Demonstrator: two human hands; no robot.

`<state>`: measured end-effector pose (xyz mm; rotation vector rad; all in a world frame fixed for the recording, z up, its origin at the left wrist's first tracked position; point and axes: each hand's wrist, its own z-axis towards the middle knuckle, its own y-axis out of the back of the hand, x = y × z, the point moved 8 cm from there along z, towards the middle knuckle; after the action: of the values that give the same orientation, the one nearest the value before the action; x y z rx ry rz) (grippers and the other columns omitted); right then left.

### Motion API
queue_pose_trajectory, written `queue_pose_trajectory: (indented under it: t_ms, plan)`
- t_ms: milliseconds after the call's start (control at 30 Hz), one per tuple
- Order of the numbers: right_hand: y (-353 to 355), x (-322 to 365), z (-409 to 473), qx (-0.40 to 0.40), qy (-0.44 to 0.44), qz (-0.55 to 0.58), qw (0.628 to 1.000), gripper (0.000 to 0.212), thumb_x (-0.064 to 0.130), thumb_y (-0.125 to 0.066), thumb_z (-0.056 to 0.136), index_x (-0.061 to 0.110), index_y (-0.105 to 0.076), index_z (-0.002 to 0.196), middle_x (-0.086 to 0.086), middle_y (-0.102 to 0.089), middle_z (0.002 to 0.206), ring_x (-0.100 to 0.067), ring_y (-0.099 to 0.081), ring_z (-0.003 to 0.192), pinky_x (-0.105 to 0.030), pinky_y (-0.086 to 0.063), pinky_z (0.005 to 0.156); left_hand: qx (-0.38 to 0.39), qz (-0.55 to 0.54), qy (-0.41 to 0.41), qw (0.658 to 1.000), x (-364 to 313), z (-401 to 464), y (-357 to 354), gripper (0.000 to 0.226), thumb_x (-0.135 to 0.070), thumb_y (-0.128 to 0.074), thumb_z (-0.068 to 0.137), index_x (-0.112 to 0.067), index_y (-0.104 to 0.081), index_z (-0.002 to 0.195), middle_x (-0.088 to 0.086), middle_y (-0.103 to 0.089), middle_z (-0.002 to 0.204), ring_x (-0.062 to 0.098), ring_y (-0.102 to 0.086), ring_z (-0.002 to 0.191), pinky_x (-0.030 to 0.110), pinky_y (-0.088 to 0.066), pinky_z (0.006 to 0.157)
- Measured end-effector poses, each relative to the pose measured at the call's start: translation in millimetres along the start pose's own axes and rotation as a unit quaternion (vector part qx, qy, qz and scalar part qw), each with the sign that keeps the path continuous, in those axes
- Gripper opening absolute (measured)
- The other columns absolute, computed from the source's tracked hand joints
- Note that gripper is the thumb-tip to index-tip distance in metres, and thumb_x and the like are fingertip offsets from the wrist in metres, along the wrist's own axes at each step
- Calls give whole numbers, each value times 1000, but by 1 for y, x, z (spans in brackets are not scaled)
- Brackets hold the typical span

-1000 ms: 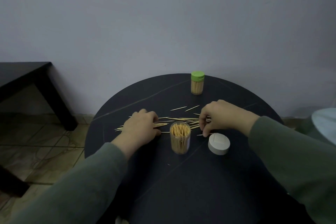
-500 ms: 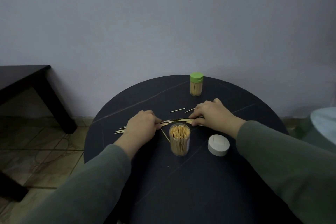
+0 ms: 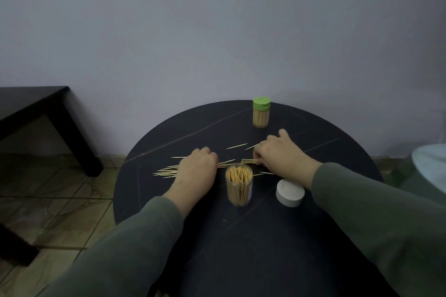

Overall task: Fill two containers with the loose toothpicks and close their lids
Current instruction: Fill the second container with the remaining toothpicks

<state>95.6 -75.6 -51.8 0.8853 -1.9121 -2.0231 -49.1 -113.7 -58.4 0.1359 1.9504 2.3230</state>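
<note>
Since the earlier frame, our right hand (image 3: 280,154) has slid left, pinching thin wooden toothpicks (image 3: 169,171) scattered on the round black worktop (image 3: 241,236); left hand (image 3: 198,166) curled over them. Light, brittle: grip mid-bundle.

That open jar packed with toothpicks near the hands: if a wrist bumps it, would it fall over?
Quite possibly: the open jar is tall and narrow, so it may tip. With its white lid lying beside it, toothpicks would probably spill. It looks light.
</note>
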Motion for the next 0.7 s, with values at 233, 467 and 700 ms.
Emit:
queue_pose_trajectory:
  t_ms: [233, 467, 700]
  plan:
    - [-3, 10, 2, 22, 7, -76, 997, 28, 27, -51, 98, 16, -52, 123, -4, -59, 121, -23, -50, 112, -48, -27, 103, 4, 6, 2, 1000, -6, 2, -3, 26, -21, -49, 99, -15, -52, 124, 4, -52, 122, 20, -51, 111, 33, -48, 85]
    - [3, 6, -2, 6, -7, -33, 999, 26, 30, -50, 98, 19, -56, 122, -3, -58, 120, -22, -49, 114, -47, -26, 104, -30, -55, 16, 998, -3, 7, 5, 21, -23, -52, 97, -20, -55, 118, -1, -55, 115, 15, -52, 104, 28, -46, 81]
    - [15, -1, -11, -62, -34, 84, 994, 21, 30, -55, 96, 27, -60, 116, 3, -58, 112, -17, -49, 106, -41, -29, 96, -72, -196, 92, 974, 8, 1, 22, 17, -27, -49, 99, -24, -60, 111, -7, -57, 107, 13, -55, 97, 31, -48, 81]
